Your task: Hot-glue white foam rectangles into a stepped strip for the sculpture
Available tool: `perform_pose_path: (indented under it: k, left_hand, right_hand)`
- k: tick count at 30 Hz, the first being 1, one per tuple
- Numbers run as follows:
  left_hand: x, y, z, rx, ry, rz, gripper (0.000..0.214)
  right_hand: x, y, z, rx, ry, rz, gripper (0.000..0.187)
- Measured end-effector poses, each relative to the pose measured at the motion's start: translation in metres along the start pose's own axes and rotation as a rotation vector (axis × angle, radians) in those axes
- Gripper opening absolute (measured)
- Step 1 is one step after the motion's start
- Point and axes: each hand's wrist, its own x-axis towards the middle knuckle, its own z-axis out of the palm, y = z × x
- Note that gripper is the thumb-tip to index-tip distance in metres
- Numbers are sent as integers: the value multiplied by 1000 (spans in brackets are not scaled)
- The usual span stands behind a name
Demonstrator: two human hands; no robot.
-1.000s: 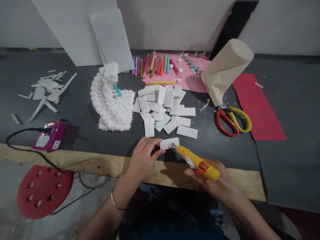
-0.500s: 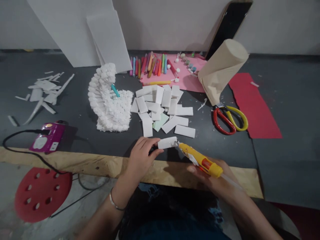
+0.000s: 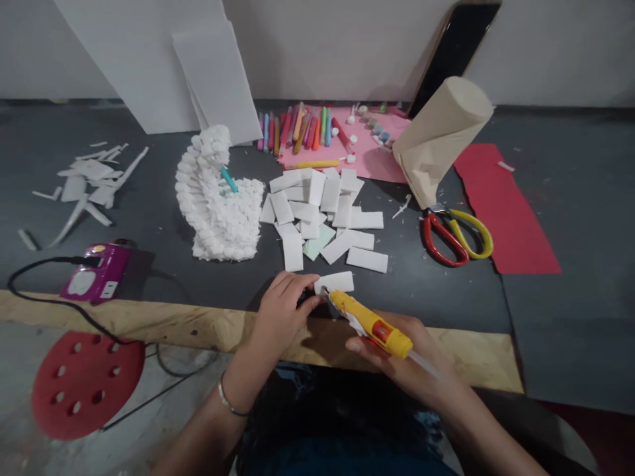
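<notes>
Between thumb and fingers, my left hand (image 3: 284,307) pinches the left end of a white rectangular piece (image 3: 338,282) near the table's front edge. My right hand (image 3: 401,340) is wrapped round a yellow glue gun (image 3: 367,318) with a clear glue stick (image 3: 424,363) jutting from its back. The gun's nozzle is at the left part of the white piece, close to my left fingertips. Just beyond lies a loose pile of similar white pieces (image 3: 331,192), with a pale green one (image 3: 320,242) among them. Left of the pile stands a white, curved, textured form (image 3: 223,218) with a teal stick.
Scissors (image 3: 454,238) with red and yellow handles lie at right beside a tilted beige cone (image 3: 444,132) and red paper (image 3: 510,218). Crayons (image 3: 302,129) lie on pink paper (image 3: 377,162). White scraps (image 3: 92,182) and a purple power box (image 3: 96,272) with a black cable are at left.
My right hand has moved the glue gun left, its nozzle going from the white piece's right end to its left part. My left hand keeps its pinch, nearly still.
</notes>
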Motion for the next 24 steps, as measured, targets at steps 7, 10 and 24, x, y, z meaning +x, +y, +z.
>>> perform_pose_path:
  k: [7,10,24]
  left_hand:
    - [-1,-1,1,0,23,3,21]
    - [-1,-1,1,-8,31,-22,25]
    - [-1,0,0,8,18,-2,19]
  right_hand:
    - [-2,10,-4,38,24,33,41]
    - [-6,18,-11,16,84,105,40]
    - [-2,3,0,25,-19,28,38]
